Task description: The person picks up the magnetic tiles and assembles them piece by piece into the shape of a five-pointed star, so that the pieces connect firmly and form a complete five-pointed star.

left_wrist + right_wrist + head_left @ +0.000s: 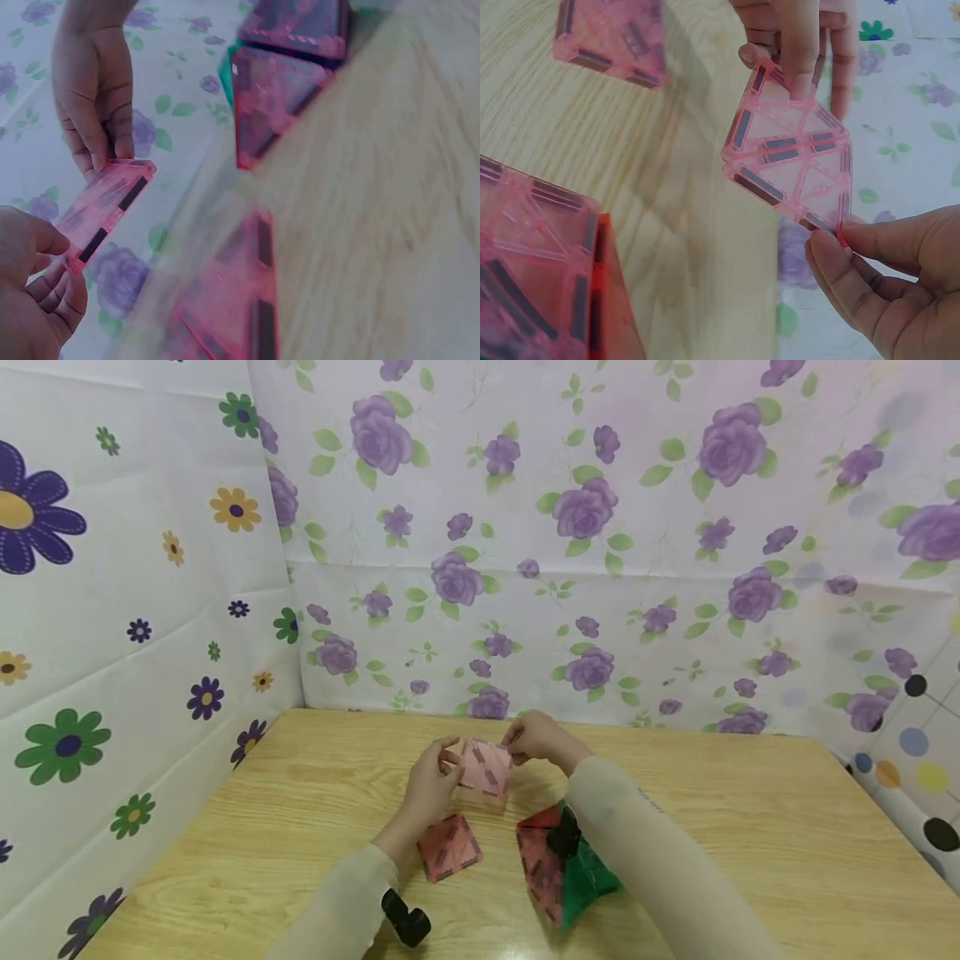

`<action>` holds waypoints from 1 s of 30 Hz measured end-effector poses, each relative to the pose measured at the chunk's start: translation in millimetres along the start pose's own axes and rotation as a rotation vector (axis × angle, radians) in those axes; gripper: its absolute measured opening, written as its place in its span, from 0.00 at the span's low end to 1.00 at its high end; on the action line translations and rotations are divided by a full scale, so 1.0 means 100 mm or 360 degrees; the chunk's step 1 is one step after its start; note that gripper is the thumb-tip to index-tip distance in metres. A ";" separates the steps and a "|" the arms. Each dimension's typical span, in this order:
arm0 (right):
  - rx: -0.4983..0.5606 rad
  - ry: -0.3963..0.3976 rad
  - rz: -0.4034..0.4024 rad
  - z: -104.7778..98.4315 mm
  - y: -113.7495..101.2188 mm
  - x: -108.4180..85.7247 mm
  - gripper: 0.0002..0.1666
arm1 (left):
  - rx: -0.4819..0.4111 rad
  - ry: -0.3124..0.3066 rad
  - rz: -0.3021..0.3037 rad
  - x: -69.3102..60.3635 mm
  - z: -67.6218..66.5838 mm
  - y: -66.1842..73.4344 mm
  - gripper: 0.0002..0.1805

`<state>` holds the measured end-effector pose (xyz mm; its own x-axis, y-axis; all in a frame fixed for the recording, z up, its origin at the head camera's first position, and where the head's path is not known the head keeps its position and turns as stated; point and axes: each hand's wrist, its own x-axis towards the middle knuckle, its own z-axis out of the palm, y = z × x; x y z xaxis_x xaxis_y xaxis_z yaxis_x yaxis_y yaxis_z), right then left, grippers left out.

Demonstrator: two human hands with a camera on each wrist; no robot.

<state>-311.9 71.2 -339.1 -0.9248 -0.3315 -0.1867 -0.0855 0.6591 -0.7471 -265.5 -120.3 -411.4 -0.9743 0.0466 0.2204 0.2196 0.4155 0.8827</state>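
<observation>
Two pink triangular magnetic tiles [486, 767] sit edge to edge, forming a see-through square in the air above the table's far part. My left hand [433, 783] pinches its left corner between thumb and fingers. At the opposite corner my right hand [542, 739] grips with thumb and fingertips, seen closely in the right wrist view with the joined tiles [787, 146]. Below the left hand, another pink tile piece [452, 850] lies flat on the wood. Near the right forearm rests a cluster of pink-red tiles [542, 868] and green tiles [588, 877], partly hidden by the sleeve.
The wooden table [750, 843] spreads around the tiles. A floral cloth [525, 635] hangs behind its far edge, and another flowered cloth [150, 693] borders the left side. Black wrist straps [408, 920] are on both sleeves.
</observation>
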 end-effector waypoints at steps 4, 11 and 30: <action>0.0069 -0.0039 -0.0055 -0.09 0.00 -0.04 0.10 | -0.0183 0.0052 -0.0071 0.00 -0.02 0.08 0.15; 0.0112 -0.0091 -0.0125 -0.21 0.06 -0.11 0.11 | -0.0405 -0.0023 -0.0115 -0.01 -0.04 0.18 0.13; 0.0244 -0.0314 -0.0191 -0.37 0.39 -0.27 0.12 | -0.0802 -0.0213 -0.0307 -0.06 0.15 0.17 0.19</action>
<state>-304.2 130.9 -339.2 -0.8200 -0.5360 -0.2006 -0.1187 0.5022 -0.8566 -256.5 -100.1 -403.5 -0.9899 0.1416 0.0095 0.0015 -0.0565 0.9984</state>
